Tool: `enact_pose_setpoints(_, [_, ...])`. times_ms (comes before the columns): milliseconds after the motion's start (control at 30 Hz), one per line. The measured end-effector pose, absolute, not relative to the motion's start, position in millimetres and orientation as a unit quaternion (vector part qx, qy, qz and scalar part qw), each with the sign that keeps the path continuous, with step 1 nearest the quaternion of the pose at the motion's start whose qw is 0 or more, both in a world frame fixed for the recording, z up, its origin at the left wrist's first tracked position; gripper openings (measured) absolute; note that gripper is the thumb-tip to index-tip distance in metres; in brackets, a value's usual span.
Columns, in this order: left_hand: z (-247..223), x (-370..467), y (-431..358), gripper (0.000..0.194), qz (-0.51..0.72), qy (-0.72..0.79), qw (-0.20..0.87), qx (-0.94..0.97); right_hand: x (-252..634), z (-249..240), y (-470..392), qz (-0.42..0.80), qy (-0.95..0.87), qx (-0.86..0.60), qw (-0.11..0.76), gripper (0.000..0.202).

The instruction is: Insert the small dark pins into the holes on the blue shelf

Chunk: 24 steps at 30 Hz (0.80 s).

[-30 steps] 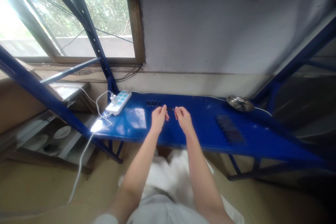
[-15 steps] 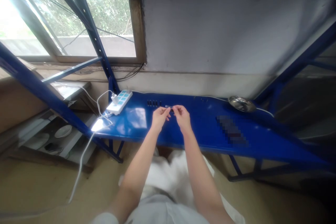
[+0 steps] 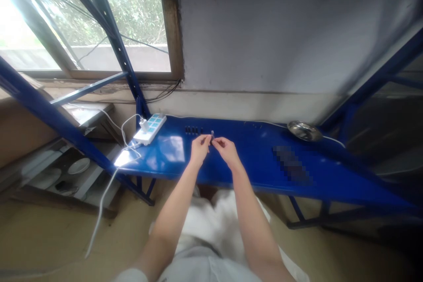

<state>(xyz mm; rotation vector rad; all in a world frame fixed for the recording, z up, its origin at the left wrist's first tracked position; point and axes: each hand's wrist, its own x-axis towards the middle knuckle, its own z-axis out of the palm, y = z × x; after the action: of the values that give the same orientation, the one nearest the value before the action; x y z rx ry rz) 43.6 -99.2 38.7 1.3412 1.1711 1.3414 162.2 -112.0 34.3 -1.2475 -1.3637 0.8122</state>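
Above the blue table, my left hand (image 3: 199,150) and my right hand (image 3: 226,150) meet with fingertips pinched. Between them is a small slim piece (image 3: 213,133), dark with a pale, shiny upper end; it stands roughly upright, and its lower part is hidden by my fingers. It is too small to name its kind. Behind my left hand, several small dark pieces (image 3: 193,130) stand in a row on the table.
The blue table (image 3: 244,163) runs along the wall. A white power strip (image 3: 152,128) with a plugged-in cable lies at its left end. To the right are a shiny metal bowl (image 3: 304,131) and a blurred-out dark object (image 3: 292,165). Tiny bits (image 3: 256,125) lie near the back edge.
The small piece has turned from lying sideways between my fingers to standing nearly upright. My right hand has shifted slightly left and down, closer to my left.
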Motion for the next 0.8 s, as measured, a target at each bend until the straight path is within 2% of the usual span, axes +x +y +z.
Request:
enact_pose_setpoints(167, [38.1, 43.2, -98.3, 0.032, 0.523, 0.469, 0.435, 0.562, 164.2, 33.6, -111.5, 0.353, -0.589, -0.504, 0.524, 0.030])
enact_pose_setpoints(533, [42.2, 44.0, -97.3, 0.023, 0.468, 0.457, 0.409, 0.636, 166.8, 36.9, -116.9, 0.343, -0.593, -0.522, 0.508, 0.031])
enact_pose_setpoints(800, [31.4, 41.0, -91.9, 0.027, 0.445, 0.435, 0.428, 0.655, 171.0, 28.0, -109.0, 0.342, -0.609, -0.519, 0.492, 0.033])
